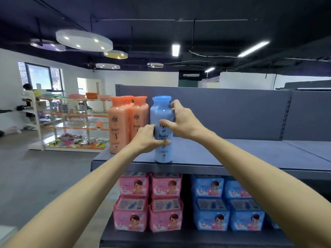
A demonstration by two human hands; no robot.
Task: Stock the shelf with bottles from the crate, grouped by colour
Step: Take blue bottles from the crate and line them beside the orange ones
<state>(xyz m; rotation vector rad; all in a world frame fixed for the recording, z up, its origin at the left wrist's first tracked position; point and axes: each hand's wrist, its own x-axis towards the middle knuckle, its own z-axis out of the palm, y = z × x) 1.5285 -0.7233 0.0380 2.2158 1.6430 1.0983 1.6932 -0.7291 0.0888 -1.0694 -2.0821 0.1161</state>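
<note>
We gripped the upright blue bottle with our left hand and right hand, beside the orange bottles on the shelf.

A retail shop is shown. Grey metal gondola shelving with a slotted upright is seen, stocked with orange shampoo bottles above stacked pink packs and blue packs of hygiene goods. Farther off, an orange-edged display rack is filled with small wares, and round ceiling lamps are hung overhead.
</note>
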